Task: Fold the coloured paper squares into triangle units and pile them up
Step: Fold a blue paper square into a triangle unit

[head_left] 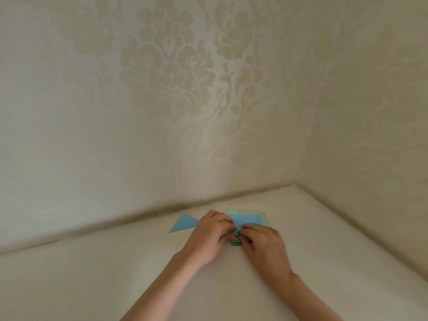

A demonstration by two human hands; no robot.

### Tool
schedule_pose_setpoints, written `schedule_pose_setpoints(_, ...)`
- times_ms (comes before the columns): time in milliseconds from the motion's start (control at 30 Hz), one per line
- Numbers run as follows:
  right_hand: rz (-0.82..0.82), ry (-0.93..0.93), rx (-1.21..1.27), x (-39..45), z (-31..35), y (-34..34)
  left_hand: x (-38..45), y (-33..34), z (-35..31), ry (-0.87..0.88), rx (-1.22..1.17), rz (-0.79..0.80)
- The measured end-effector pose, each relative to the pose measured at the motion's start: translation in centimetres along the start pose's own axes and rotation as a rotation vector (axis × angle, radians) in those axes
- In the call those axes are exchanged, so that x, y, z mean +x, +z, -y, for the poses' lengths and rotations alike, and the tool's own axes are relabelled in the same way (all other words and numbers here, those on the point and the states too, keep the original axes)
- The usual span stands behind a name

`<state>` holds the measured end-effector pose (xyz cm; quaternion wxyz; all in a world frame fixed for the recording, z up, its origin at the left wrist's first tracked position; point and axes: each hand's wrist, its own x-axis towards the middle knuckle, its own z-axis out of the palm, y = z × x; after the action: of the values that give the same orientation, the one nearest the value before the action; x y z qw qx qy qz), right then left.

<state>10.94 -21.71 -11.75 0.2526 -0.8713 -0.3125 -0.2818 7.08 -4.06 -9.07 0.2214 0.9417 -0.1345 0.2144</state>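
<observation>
Hands: two, both bare, meeting fingertip to fingertip over the paper near the far wall.
Left hand (212,230): palm down, fingers curled, tips pressing on the blue sheet; whether it pinches the paper or only presses on it cannot be told.
Right hand (261,242): palm down, fingers bent, tips on the near edge of the blue sheet and over the small pile; grasp likewise unclear.
Blue sheet (246,219): one, lying under both sets of fingertips, on top of the green sheets.
Blue triangle (183,223): one folded piece, flat on the table just left of the left hand, apart from the stack.
Green sheets (266,217): at least two pale green edges show beyond the blue sheet; exact count hidden.
Folded pile (237,242): a small stack of dark-edged striped layers between the two hands, possibly finished units; number too small to tell.
Table (92,274): pale, bare to the left and toward the viewer, giving wide room there.
Edges: patterned wallpaper (162,89) close behind the paper; a second wall closes the right side.
Containers: the paper lies loose on the table.
</observation>
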Motion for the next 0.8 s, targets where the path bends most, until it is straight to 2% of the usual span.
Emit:
schedule_pose_setpoints(300, -0.106, 0.028, -0.006, -0.5, -0.2, 0.4, 0.2, 0.1, -0.8, 0.106, 0.124, -0.092)
schedule_pose_setpoints(533, -0.201, -0.085, 0.055, -0.7, -0.3, -1.4, -0.1, -0.3, -2.9, 0.073, 0.013, -0.202)
schedule_pose_setpoints(667, -0.2, -0.108, 0.079, -1.8, 0.0, -4.0, -1.5, -0.6, -4.1, 0.111, -0.103, -0.166)
schedule_pose_setpoints(800, -0.117, -0.084, 0.097, -4.7, 0.0, -5.6, -4.3, -0.1, -5.1, 0.141, -0.144, -0.1)
